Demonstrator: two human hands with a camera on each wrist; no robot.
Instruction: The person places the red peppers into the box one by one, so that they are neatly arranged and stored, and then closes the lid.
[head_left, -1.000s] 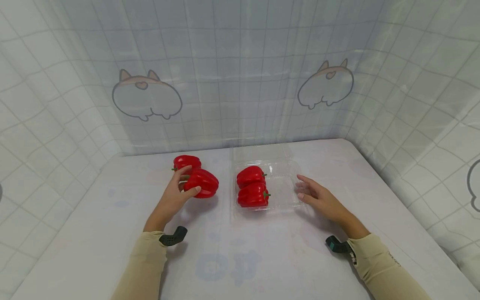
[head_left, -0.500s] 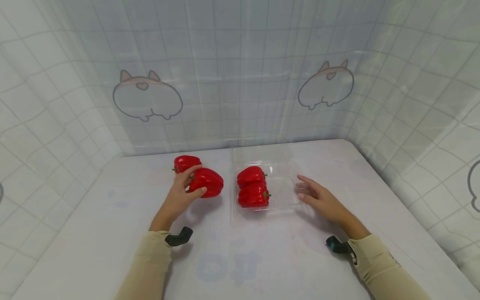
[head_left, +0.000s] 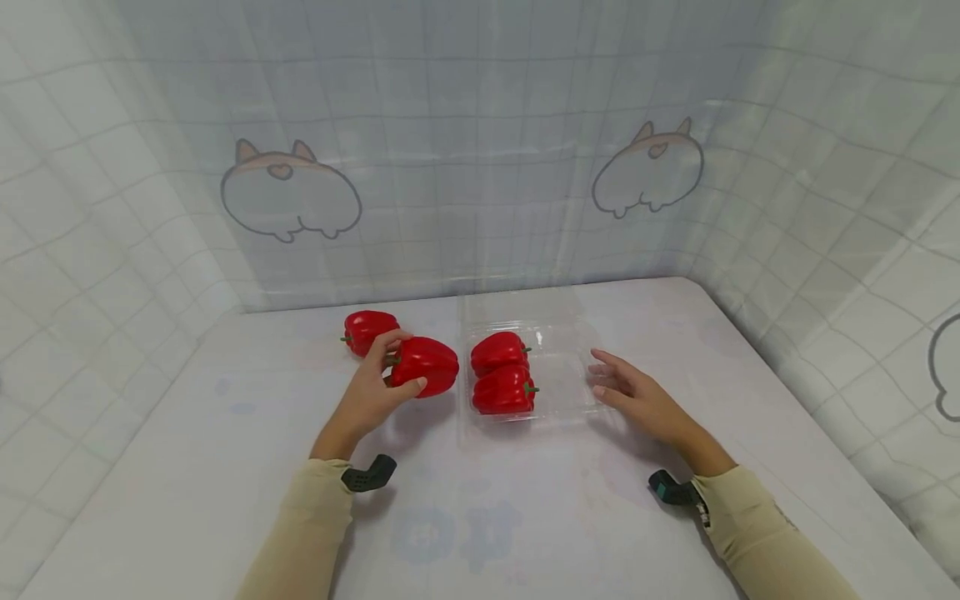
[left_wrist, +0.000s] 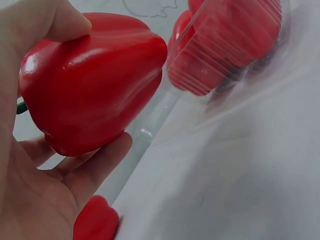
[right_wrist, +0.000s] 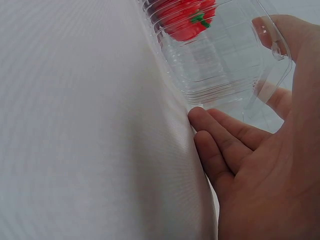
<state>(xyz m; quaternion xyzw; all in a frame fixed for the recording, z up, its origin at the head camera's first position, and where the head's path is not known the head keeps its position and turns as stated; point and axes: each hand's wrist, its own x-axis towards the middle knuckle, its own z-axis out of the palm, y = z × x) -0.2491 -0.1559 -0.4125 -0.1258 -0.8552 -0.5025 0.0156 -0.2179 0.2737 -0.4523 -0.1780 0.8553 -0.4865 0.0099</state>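
Observation:
My left hand (head_left: 375, 387) holds a red bell pepper (head_left: 427, 367) above the table, thumb on one side and fingers on the other. Its green stem points back toward the palm, and its blunt end faces the clear plastic box (head_left: 566, 387). In the left wrist view the fingers support this held pepper (left_wrist: 100, 80) from below. Two more red bell peppers (head_left: 501, 352) lie side by side in the left part of the box. At the box's right side is my right hand (head_left: 637, 400), fingers extended and relaxed; thumb and fingertips are at the box wall (right_wrist: 225, 92).
Another red bell pepper (head_left: 369, 329) lies on the white table (head_left: 225, 483) behind my left hand. The box's clear lid (head_left: 521, 307) lies folded back toward the rear curtain (head_left: 480, 167). Pale grid curtains also stand at both sides.
My left hand has carried the bell pepper rightward, closer to the box. The right hand stays beside the box, and the other peppers have not moved.

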